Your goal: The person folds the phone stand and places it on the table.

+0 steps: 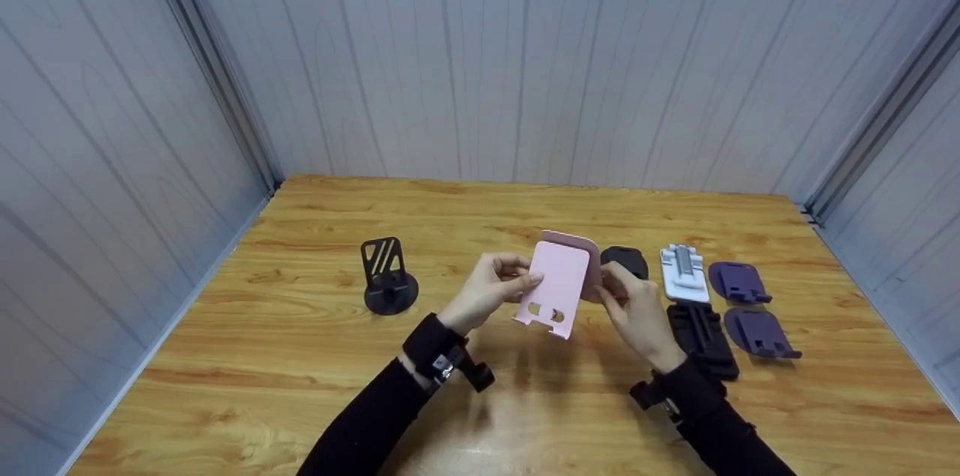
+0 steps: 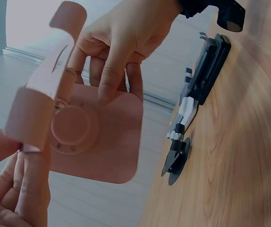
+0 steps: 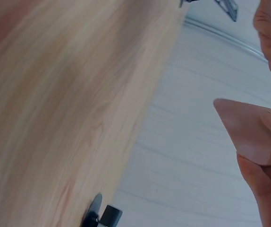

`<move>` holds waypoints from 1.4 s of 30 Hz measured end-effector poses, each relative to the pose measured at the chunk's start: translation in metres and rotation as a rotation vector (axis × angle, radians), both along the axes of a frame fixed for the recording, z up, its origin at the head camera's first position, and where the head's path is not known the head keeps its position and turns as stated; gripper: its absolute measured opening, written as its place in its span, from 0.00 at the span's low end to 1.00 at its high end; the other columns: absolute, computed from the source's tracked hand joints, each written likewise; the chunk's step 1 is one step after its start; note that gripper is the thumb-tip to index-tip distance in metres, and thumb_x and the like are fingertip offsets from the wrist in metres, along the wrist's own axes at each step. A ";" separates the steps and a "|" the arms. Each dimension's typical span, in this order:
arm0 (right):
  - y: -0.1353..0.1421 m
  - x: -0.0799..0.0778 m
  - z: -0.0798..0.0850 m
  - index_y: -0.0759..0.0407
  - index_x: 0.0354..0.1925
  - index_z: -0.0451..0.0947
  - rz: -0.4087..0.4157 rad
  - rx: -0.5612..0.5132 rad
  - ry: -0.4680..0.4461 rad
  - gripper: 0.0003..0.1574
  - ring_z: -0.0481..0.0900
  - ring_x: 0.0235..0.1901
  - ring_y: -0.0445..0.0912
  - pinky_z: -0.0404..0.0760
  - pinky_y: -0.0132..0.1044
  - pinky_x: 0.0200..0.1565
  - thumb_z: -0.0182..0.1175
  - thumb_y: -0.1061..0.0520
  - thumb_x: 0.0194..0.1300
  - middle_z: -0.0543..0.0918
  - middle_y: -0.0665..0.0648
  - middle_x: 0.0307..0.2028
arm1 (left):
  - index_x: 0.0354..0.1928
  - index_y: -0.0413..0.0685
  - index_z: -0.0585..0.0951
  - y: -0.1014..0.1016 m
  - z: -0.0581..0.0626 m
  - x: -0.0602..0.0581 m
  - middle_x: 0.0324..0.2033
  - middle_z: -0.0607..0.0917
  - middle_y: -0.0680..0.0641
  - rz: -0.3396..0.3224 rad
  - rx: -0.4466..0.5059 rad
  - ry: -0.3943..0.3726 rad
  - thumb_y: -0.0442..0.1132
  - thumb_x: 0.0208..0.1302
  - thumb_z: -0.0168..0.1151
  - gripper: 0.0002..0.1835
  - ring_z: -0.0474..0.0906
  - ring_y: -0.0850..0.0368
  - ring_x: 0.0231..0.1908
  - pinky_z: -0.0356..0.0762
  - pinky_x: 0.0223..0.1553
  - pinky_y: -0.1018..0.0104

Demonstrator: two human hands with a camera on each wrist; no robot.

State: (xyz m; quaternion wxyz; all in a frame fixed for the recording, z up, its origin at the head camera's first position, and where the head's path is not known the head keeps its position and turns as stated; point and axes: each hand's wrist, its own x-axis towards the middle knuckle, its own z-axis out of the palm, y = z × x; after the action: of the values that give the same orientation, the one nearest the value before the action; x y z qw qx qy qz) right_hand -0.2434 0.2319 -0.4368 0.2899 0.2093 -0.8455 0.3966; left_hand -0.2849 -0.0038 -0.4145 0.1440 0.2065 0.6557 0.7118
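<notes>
Held above the table between both hands is a pink phone stand (image 1: 556,277), its cradle panel turned toward the head camera. My left hand (image 1: 487,288) pinches the panel's left edge, thumb on its front face. On the other side my right hand (image 1: 637,311) grips the stand's base plate (image 2: 119,142) by its edge. The left wrist view shows the panel standing at an angle to that plate, with a round hub between them. In the right wrist view only part of the plate (image 3: 249,132) and fingers of both hands appear.
An upright black phone stand (image 1: 390,294) is on the table's left. At right lie a white folded stand (image 1: 684,281), a black folded one (image 1: 705,345) and two purple ones (image 1: 741,282). Another black stand (image 1: 625,258) sits partly behind my right hand. Panel walls (image 1: 480,64) enclose the table.
</notes>
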 end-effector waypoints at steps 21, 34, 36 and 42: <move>0.007 0.007 0.019 0.74 0.43 0.74 0.232 -0.302 -0.604 0.04 0.87 0.31 0.37 0.91 0.35 0.39 0.56 0.74 0.69 0.88 0.57 0.34 | 0.41 0.20 0.80 0.015 -0.008 0.009 0.26 0.87 0.48 0.139 0.015 0.186 0.27 0.64 0.66 0.11 0.79 0.71 0.24 0.81 0.31 0.78; 0.015 0.011 0.022 0.67 0.52 0.73 0.472 -0.445 -0.811 0.10 0.89 0.40 0.40 0.90 0.34 0.41 0.51 0.70 0.75 0.89 0.46 0.37 | 0.40 0.24 0.82 0.020 -0.011 0.010 0.34 0.87 0.25 0.233 -0.069 0.281 0.30 0.63 0.69 0.11 0.78 0.71 0.26 0.80 0.33 0.80; 0.016 0.010 0.023 0.67 0.56 0.72 0.475 -0.455 -0.849 0.12 0.88 0.41 0.39 0.90 0.35 0.44 0.50 0.64 0.78 0.87 0.46 0.40 | 0.40 0.24 0.83 0.020 -0.012 0.009 0.34 0.87 0.26 0.242 -0.077 0.285 0.30 0.63 0.70 0.11 0.78 0.71 0.26 0.80 0.33 0.80; 0.012 0.011 0.026 0.73 0.74 0.50 0.414 -0.468 -0.939 0.40 0.85 0.45 0.38 0.87 0.34 0.51 0.49 0.48 0.81 0.81 0.53 0.51 | 0.40 0.25 0.84 0.018 -0.010 0.009 0.33 0.88 0.27 0.260 -0.091 0.304 0.30 0.63 0.70 0.11 0.79 0.72 0.26 0.81 0.33 0.79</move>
State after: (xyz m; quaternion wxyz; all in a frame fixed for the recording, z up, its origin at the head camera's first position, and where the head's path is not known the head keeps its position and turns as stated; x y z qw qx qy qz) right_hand -0.2323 0.2437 -0.4105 -0.1625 0.1020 -0.7146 0.6727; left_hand -0.2762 0.0144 -0.4245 -0.0407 0.2184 0.7225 0.6547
